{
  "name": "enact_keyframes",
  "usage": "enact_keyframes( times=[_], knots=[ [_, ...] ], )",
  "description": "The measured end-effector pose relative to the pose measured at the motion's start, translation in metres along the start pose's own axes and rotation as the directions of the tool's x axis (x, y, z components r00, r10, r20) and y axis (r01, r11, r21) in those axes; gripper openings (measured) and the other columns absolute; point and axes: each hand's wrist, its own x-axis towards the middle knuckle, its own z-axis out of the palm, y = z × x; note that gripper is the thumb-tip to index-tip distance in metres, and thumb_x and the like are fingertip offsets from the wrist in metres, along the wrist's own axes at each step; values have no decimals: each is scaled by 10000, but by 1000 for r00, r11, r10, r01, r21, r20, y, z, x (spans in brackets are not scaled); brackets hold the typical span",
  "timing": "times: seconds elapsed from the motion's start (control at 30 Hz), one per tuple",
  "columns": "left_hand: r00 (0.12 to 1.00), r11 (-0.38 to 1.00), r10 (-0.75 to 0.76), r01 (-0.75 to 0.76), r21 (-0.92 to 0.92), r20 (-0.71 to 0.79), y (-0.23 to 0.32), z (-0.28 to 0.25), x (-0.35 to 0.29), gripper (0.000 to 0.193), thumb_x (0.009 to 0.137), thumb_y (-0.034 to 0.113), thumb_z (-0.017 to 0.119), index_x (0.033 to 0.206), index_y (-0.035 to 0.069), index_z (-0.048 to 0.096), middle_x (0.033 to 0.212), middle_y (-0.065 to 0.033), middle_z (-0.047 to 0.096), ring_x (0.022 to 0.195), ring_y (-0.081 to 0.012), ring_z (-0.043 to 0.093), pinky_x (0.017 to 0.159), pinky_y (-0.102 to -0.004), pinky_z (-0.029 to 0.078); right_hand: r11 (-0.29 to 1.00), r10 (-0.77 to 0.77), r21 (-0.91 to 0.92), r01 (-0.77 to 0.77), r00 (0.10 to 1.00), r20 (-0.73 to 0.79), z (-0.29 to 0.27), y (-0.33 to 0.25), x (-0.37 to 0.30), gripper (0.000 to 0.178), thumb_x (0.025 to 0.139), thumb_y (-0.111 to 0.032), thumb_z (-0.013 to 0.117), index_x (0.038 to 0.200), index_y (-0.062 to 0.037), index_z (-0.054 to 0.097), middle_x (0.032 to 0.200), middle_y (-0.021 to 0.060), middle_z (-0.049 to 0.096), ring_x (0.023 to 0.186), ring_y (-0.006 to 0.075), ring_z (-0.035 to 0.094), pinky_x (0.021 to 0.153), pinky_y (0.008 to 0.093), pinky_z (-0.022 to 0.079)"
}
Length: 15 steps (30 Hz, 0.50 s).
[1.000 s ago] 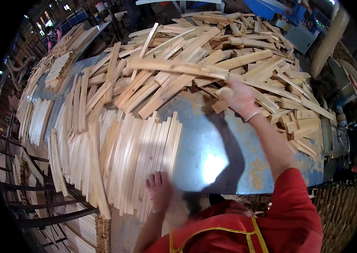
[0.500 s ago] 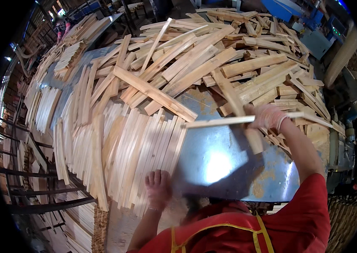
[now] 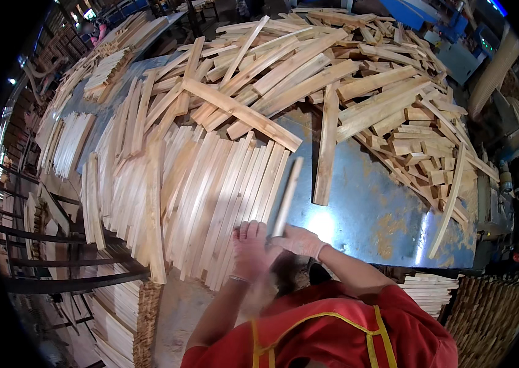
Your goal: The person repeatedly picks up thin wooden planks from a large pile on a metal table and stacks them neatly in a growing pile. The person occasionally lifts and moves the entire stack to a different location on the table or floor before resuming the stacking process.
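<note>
**A slat comes off the heap and reaches the sorted row**

The right hand (image 3: 299,240) has left the loose heap at the far side of the counter (image 3: 370,208), where it was a second ago, and is now drawn in close to the person's body. It grips the near end of a single wooden slat (image 3: 288,195), fingers closed round it, with the slat pointing away and standing just beside the right edge of the row of slats (image 3: 210,196) laid side by side. Half a second ago that slat was carried crosswise over the bare metal; now it runs nearly in line with the row.

The left hand (image 3: 249,248) has moved up from the counter's near edge and lies with its fingers spread loosely on the near ends of the row, touching the right hand or nearly so.

Judging from this, one more slat is about to join the ordered row, and the left hand seems to steady or square the ends. The tangled pile of slats (image 3: 345,80) at the far side remains large, so most of the sorting looks undone. A lone slat (image 3: 327,147) lies on the bare counter between pile and row.
</note>
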Motion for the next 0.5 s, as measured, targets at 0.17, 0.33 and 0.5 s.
enact_keyframes(
  times=[0.17,0.33,0.5],
  knots=[
    [991,955,27,14,297,-131,-4,18,-6,807,772,418,792,1456,78,532,1364,-112,516,1301,-343,468,1167,-557,326,998,-4,40,44,722,-692,-99,-49,18,543,914,-404,695,1294,-19,659,1233,319,701,1123,460,692,974,493,555],
    [987,915,62,3,403,-150,9,26,20,730,790,380,759,1433,107,547,1415,-116,508,1340,-354,452,1183,-572,318,791,290,595,143,769,-569,-186,29,57,843,894,-286,777,1577,33,398,1222,227,707,983,325,742,834,405,599],
    [995,957,-13,41,288,-97,5,21,11,714,797,408,756,1417,112,561,1423,-123,519,1349,-367,465,1181,-595,326,587,125,794,156,952,-279,-127,9,-17,965,875,-166,815,1653,8,272,1297,166,660,1061,258,702,892,353,604]
  ],
)
